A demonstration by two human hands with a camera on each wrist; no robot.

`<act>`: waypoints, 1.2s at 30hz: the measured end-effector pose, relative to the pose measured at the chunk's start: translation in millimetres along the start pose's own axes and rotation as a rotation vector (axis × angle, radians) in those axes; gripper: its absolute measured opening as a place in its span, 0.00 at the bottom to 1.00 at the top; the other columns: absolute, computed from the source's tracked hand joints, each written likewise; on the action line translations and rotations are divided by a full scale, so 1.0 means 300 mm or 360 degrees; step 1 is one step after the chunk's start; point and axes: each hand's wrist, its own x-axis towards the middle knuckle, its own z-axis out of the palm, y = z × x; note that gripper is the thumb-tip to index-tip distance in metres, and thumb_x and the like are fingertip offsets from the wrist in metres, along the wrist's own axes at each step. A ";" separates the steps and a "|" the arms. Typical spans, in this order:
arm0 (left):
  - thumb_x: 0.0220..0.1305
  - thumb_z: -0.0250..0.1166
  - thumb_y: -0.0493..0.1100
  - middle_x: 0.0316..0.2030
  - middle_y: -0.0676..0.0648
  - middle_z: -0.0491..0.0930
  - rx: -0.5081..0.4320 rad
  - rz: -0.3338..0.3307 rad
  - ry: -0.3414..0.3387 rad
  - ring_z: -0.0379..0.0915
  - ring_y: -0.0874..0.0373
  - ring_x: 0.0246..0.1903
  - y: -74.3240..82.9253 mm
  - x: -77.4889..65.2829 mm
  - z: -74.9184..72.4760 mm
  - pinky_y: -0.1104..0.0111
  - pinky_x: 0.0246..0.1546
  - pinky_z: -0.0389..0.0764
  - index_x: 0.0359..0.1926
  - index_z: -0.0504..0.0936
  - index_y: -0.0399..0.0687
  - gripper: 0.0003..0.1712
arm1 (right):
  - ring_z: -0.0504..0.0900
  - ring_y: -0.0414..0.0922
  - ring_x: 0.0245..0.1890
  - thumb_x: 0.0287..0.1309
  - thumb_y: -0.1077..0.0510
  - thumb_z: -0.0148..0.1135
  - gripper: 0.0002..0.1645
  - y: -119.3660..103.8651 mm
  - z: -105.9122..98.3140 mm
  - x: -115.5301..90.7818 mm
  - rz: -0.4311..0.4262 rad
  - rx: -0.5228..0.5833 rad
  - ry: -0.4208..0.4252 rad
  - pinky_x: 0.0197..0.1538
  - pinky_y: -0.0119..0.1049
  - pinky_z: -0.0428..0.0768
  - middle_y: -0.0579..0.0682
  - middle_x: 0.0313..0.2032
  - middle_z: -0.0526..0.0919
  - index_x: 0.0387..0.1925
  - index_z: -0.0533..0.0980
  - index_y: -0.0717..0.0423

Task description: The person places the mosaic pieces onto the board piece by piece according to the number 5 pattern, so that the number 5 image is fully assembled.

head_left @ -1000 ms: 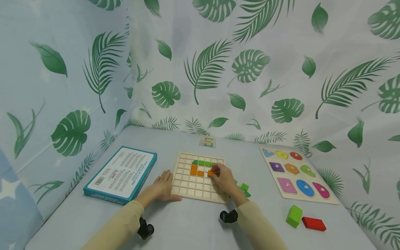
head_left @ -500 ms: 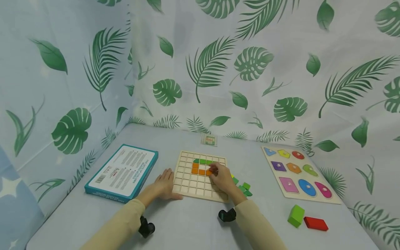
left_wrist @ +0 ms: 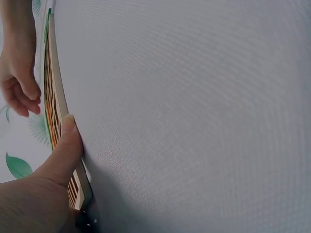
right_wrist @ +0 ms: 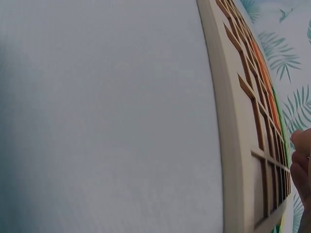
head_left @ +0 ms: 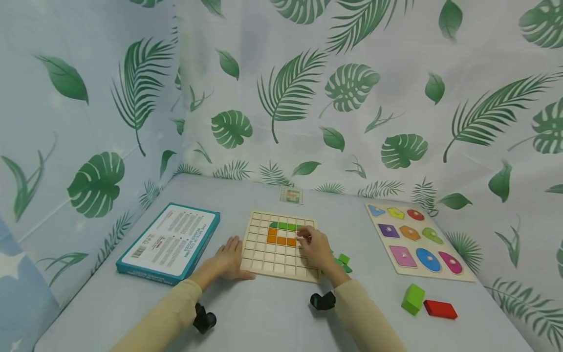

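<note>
A wooden grid board (head_left: pixel 273 268) lies on the table in the middle of the head view. Green tiles (head_left: pixel 283 226) form a row in its upper part, and orange tiles (head_left: pixel 280 240) form an L below them. My left hand (head_left: pixel 228 259) rests at the board's left front corner with fingers extended; in the left wrist view its thumb (left_wrist: pixel 68 141) lies against the board's side. Over the right part of the board is my right hand (head_left: pixel 315 248), fingers bent, fingertips just right of the orange row. In the left wrist view no tile shows in its fingers (left_wrist: pixel 24 99).
Loose green pieces (head_left: pixel 344 260) lie beside my right wrist. A blue-edged box (head_left: pixel 171 244) is at left, a small pattern card (head_left: pixel 291 195) behind the board. At right are a shape puzzle (head_left: pixel 387 256), a green block (head_left: pixel 413 299) and a red block (head_left: pixel 441 309).
The right hand set an orange tile at the right end of the lower orange row, then let go and moved slightly right. The left hand stayed in place.
</note>
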 end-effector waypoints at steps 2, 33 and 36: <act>0.54 0.65 0.65 0.70 0.29 0.44 -0.0003 -0.0002 -0.0001 0.37 0.38 0.70 -0.002 0.003 0.003 0.49 0.66 0.49 0.68 0.49 0.25 0.61 | 0.81 0.48 0.39 0.58 0.71 0.59 0.15 0.004 -0.014 -0.004 0.0047 -0.0011 0.0019 0.44 0.39 0.80 0.53 0.38 0.83 0.48 0.75 0.65; 0.54 0.65 0.65 0.69 0.28 0.45 -0.0005 0.0026 0.0013 0.38 0.36 0.69 -0.007 0.005 0.010 0.48 0.66 0.49 0.68 0.49 0.24 0.60 | 0.80 0.51 0.39 0.47 0.73 0.61 0.23 0.087 -0.116 -0.060 0.0338 -0.0223 0.0043 0.42 0.43 0.79 0.59 0.44 0.80 0.49 0.75 0.66; 0.54 0.65 0.65 0.69 0.28 0.44 -0.0003 0.0026 0.0009 0.37 0.36 0.69 -0.004 0.006 0.007 0.48 0.66 0.49 0.68 0.49 0.24 0.60 | 0.80 0.51 0.38 0.48 0.73 0.60 0.22 0.092 -0.123 -0.060 0.0390 -0.0242 0.0030 0.41 0.44 0.79 0.59 0.43 0.81 0.49 0.75 0.65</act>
